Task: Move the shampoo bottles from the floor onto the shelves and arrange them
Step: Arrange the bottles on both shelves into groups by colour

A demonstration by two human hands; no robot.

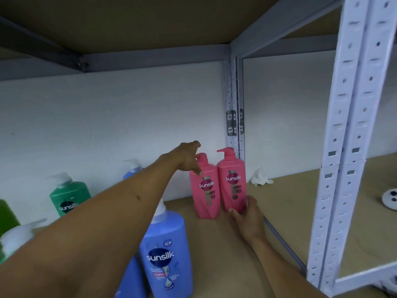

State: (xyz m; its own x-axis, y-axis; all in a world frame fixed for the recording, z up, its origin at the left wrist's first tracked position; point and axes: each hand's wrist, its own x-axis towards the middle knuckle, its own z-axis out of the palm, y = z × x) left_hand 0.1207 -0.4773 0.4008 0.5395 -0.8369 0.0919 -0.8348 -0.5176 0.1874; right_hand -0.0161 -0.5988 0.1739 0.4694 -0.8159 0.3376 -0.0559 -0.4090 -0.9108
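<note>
Arranging step: left hand (189, 157) fingers rest loosely atop left pink bottle (205, 190), right hand (247, 214) grasps right pink bottle (233, 183) at 3 o'clock; next, square both.

I saw smooth, faintly glossy plastic on the pink bottle (206, 190) under my left fingertips (198, 171) and on its twin (233, 186) against my right fingers (247, 203). The shelf board (290, 196) beyond them looked like matt, unfinished wood. The upright (348, 134) was painted, perforated metal. The wall (129, 117) looked matt and faintly rough.
</note>
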